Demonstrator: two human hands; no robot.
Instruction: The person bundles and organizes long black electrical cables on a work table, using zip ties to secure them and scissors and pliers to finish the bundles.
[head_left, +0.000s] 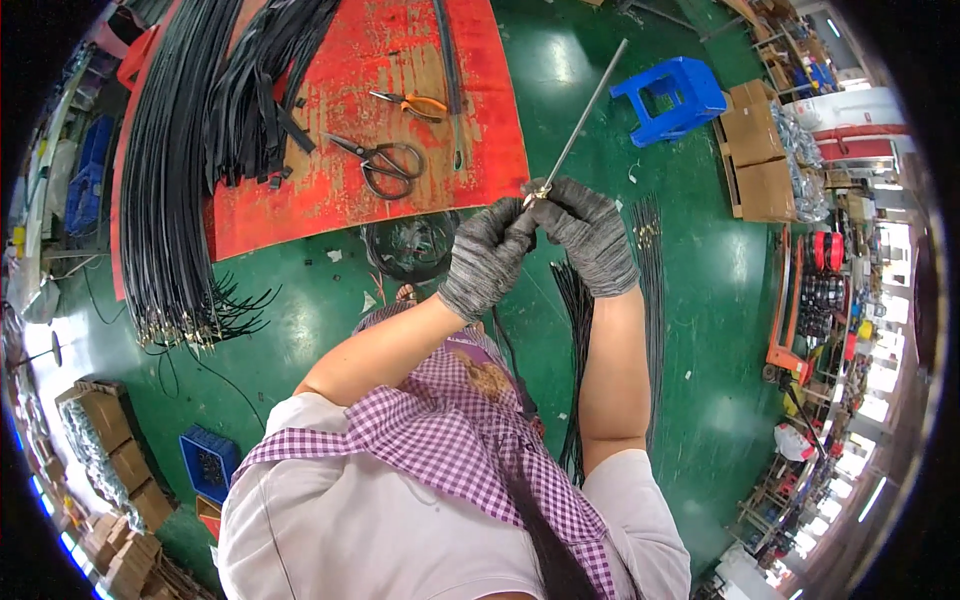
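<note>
Both of my hands wear grey knitted gloves and meet just off the table's near right corner. My left hand (487, 256) is closed, its fingertips pinching at a small shiny metal fitting (537, 195). From the other side my right hand (585, 228) is closed around the same spot, thumb and fingers bunched together. A thin, straight grey metal rod (590, 108) rises from this fitting, slanting away to the upper right. My gloves hide the rod's lower end and most of the fitting, so how they join cannot be made out.
On the worn red table (470, 40) lie black-handled scissors (382, 163), orange-handled pliers (412, 104) and black strips (262, 110). A thick bundle of black cables (170, 200) hangs over its edge. More cables (648, 300) are right of my arm. A blue stool (672, 100) stands beyond, near cardboard boxes (757, 150).
</note>
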